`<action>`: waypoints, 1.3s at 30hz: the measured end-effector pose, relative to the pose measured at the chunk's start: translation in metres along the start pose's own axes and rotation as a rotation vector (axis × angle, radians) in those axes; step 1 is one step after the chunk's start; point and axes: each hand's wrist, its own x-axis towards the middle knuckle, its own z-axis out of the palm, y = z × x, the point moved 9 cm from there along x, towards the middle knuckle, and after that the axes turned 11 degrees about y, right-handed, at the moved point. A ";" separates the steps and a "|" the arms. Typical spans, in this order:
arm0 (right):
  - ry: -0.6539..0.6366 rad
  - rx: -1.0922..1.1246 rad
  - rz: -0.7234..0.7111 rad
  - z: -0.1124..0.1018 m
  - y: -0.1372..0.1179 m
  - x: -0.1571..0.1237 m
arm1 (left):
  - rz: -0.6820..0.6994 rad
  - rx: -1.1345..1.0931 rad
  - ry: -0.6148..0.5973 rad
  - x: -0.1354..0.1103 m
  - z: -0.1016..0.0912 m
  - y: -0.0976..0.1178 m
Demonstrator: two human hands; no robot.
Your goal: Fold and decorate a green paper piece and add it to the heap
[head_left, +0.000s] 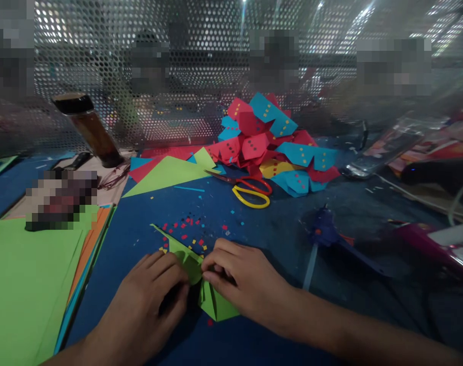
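A folded piece of light green paper (219,306) lies low over the blue table between my hands. My right hand (246,277) pinches its middle between thumb and fingertips. On the paper's left side, my left hand (151,295) has curled fingers against it; the thumb's grip is partly hidden. A narrow pointed flap of the paper sticks out up and to the left. Just beyond it, tiny red, yellow and blue paper squares (184,237) are scattered. Scissors (251,193) with one red and one yellow handle lie farther back.
Folded red, blue and yellow paper pieces (254,145) are heaped at the back. A blue glue gun (330,231) lies right. Green sheets (29,284) are stacked left, near a dark-capped bottle (96,134). A clear bottle (391,142) stands back right, before a perforated metal screen (201,66).
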 end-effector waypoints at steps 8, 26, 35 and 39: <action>-0.024 -0.026 -0.003 0.001 0.000 0.003 | -0.002 0.017 0.000 0.001 0.001 0.001; -0.020 -0.086 0.036 0.004 -0.001 0.006 | 0.011 0.058 -0.006 0.002 0.002 0.003; -0.035 -0.071 0.059 0.005 0.000 0.007 | 0.106 0.131 0.041 -0.001 -0.006 0.010; -0.025 -0.066 0.072 0.005 0.001 0.007 | 0.267 0.186 0.078 -0.002 -0.010 0.024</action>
